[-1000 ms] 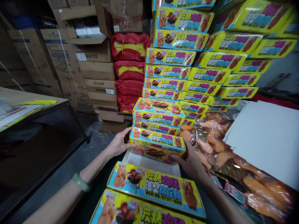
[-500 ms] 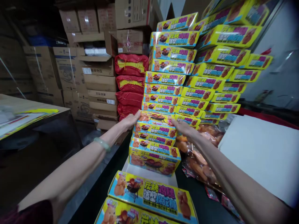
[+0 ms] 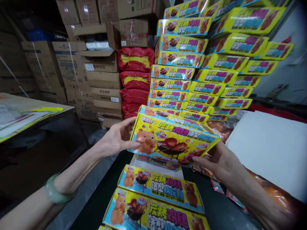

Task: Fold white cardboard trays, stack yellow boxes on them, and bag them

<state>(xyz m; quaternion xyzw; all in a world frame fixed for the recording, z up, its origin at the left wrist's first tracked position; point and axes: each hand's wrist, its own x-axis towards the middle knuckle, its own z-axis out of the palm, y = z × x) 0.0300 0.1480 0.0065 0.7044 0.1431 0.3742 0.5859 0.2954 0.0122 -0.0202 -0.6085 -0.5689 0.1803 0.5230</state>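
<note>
In the head view, the left hand and the right hand hold between them one yellow-and-blue rectangular cardboard box. It is tilted, in front of a tall stack of similar yellow-and-blue cardboard boxes.

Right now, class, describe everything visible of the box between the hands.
The box is glossy, likely card, printed yellow and blue with a brown cartoon animal, grill and lettering. No open flap shows. It slants down rightward, in front of a stack of boxes. The left hand grips one end, the right hand the other, both thumbs on its front.
</note>
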